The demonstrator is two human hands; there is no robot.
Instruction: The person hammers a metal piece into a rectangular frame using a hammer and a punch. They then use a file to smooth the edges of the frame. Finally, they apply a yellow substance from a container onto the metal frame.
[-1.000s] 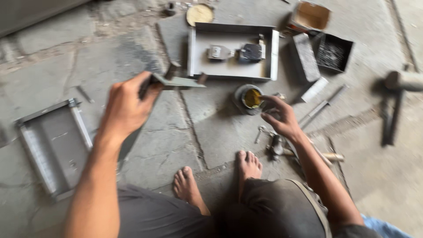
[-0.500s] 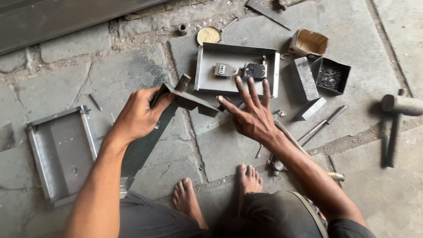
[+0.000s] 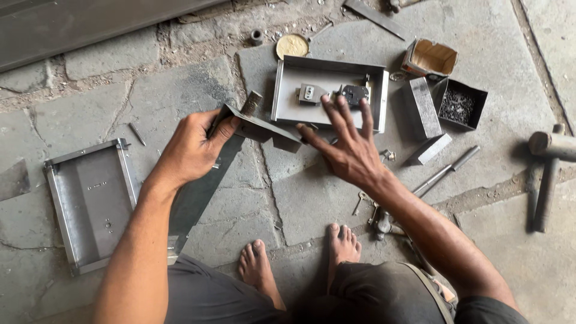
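My left hand [image 3: 193,148] grips a bent grey metal plate [image 3: 258,127] by its left end and holds it above the stone floor. My right hand [image 3: 346,146] is spread wide, fingers apart, with its thumb touching the plate's right end. Just behind the fingers lies a shallow grey metal tray [image 3: 287,91] holding small lock parts [image 3: 354,93]. My two bare feet [image 3: 300,257] rest on the floor below.
A second metal tray [image 3: 90,201] lies at the left. An open cardboard box [image 3: 431,59], a black box of small parts [image 3: 460,104], metal blocks [image 3: 422,108], a rod [image 3: 445,171], keys [image 3: 361,201] and a hammer [image 3: 549,162] lie at the right. A round tin [image 3: 292,45] sits behind the tray.
My right hand left the small tin near my feet and rose to the plate, fingers spread. My left hand brought the plate lower and toward the centre.
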